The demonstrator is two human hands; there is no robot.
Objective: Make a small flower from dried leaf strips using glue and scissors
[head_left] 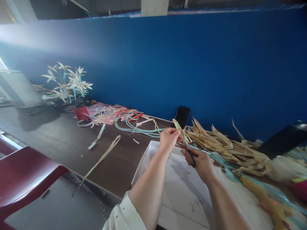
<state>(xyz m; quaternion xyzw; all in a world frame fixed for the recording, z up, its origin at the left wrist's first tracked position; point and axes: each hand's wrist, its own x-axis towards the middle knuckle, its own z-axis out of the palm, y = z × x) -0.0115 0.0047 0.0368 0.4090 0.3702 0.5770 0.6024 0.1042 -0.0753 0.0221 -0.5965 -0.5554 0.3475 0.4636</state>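
My left hand (169,139) pinches a piece of pale dried husk (177,124), its fingers closed and its top end sticking up past the fingertips. In my right hand (202,163) are dark-handled scissors (192,157), with the blades pointing up to the husk. How far the blades are apart I cannot make out. Both hands are over a shallow white box (182,179) with purple marks on its paper. Just right of the hands lies a heap of dried husks (220,143).
A dark phone (182,115) leans on the blue partition (192,64). Pale blue cords (139,129) and pink sheets (105,118) lie left of the hands. Farther left, husk flowers (72,83) stand in a red pot (81,112). A red chair (26,175) is by the table edge.
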